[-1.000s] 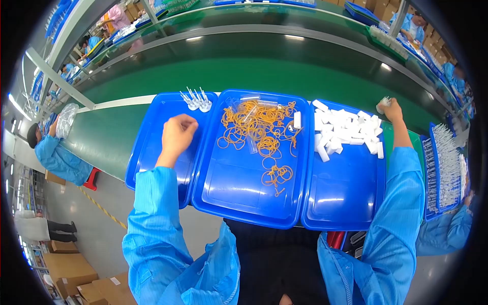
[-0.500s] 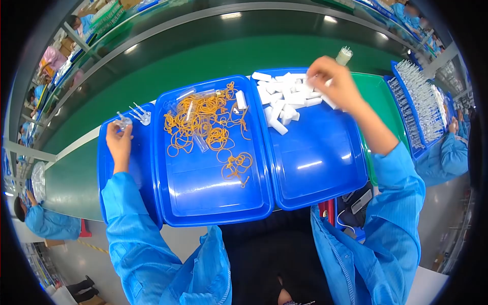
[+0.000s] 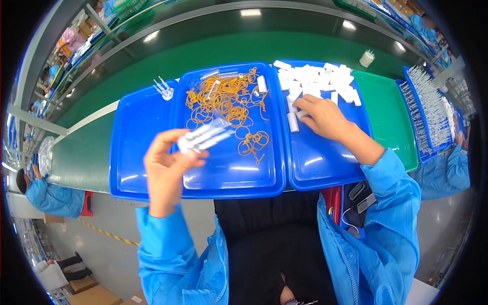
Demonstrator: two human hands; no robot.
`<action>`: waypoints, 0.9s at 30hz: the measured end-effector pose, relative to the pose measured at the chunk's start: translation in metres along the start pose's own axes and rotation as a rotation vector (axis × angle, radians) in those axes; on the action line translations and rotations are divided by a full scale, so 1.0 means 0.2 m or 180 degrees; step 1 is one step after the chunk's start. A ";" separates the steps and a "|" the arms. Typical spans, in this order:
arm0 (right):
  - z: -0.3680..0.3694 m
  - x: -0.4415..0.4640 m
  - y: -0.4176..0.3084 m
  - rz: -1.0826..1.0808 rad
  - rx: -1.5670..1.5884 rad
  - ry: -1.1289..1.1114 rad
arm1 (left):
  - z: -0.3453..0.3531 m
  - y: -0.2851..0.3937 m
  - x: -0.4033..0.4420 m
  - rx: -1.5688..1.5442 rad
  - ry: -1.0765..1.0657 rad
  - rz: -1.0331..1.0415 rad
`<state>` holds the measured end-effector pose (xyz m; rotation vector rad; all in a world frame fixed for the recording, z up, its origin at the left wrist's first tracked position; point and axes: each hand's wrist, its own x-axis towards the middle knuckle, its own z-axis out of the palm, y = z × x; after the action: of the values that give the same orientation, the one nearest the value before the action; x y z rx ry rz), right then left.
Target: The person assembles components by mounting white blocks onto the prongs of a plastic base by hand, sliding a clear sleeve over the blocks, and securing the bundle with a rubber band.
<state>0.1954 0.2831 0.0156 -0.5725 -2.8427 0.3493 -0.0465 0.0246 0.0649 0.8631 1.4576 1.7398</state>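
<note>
- L hand (image 3: pixel 170 157) is raised over the L part of the middle tray, thumb and fingers pinched together round the base of a clear pronged piece (image 3: pixel 206 136).
- This pronged piece is tilted nearly flat, w/ its white prongs pointing to the person's R; it is a bit blurred, so the exact no. of prongs I cannot tell.
- R hand (image 3: pixel 325 118) is palm down in the R tray (image 3: pixel 325 165), fingers half curled at the near edge of the pile of white blocks (image 3: pixel 333 76).
- One block shows btwn thumb and fingers of this hand; whether it is gripped or only touched, I cannot tell.
- Middle tray (image 3: pixel 203 183), blue, has a tangle of orange elastic loops (image 3: pixel 221 96) w/ clear tubes (image 3: pixel 211 74) among them, plus a single white block (image 3: pixel 262 84) near its R side.
- L tray (image 3: pixel 142 142), also blue, has a second pronged piece (image 3: pixel 163 90) standing at its far R corner, prongs up.
- Beyond the R tray, a pale pronged cylinder (image 3: pixel 366 58) stands on the green conveyor belt (image 3: pixel 305 46).
- Just beside the R tray is a green tray (image 3: pixel 386 112), then a blue rack (image 3: pixel 429 107) w/ dense whitish rows.
- At far L, a co-worker (image 3: pixel 51 195) in blue is near a clear plastic bag (image 3: pixel 46 155).
</note>
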 end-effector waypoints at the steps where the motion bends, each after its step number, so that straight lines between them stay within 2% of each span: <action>1: 0.00 -0.01 0.00 0.0083 -0.0090 -0.0017 | 0.04 -0.05 -0.04 -0.0283 -0.0190 -0.0018; 9: -0.05 -0.18 -0.12 0.0479 -0.0560 -0.0237 | 0.34 -0.22 -0.21 -0.0982 -0.0215 -0.0220; 11: -0.04 -0.22 -0.11 0.0538 -0.0299 0.0394 | 0.36 -0.25 -0.24 -0.0943 -0.0245 -0.0107; 12: -0.05 -0.23 -0.11 0.0538 -0.0298 0.0386 | 0.36 -0.24 -0.25 -0.0946 -0.0241 -0.0113; 14: -0.09 -0.26 -0.11 0.0444 0.0200 0.0925 | 0.38 -0.22 -0.25 -0.1326 -0.0174 -0.0314; 15: -0.11 -0.29 -0.12 0.0449 0.0202 0.0920 | 0.38 -0.22 -0.26 -0.1327 -0.0174 -0.0322; 17: -0.14 -0.34 -0.13 0.0898 0.1181 0.0741 | 0.39 -0.25 -0.27 -0.1220 -0.0201 -0.0049; 18: -0.13 -0.36 -0.13 0.0910 0.1179 0.0734 | 0.40 -0.25 -0.28 -0.1226 -0.0204 -0.0060; 20: -0.11 -0.40 -0.13 0.1239 0.2032 0.1060 | 0.42 -0.25 -0.28 -0.0864 -0.0086 0.0142; 24: -0.12 -0.45 -0.18 0.1476 0.1841 0.0981 | 0.45 -0.27 -0.28 -0.0843 -0.0001 0.0399; 26: -0.09 -0.44 -0.22 0.1331 0.2240 0.1704 | 0.45 -0.28 -0.28 -0.0976 -0.0018 0.0303; 27: -0.08 -0.44 -0.25 0.1341 0.2229 0.1695 | 0.46 -0.28 -0.28 -0.0989 -0.0018 0.0292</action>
<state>0.2616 0.2067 0.0299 -0.9197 -1.9018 1.0259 0.0656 0.0320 0.0191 0.7767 1.1178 1.9644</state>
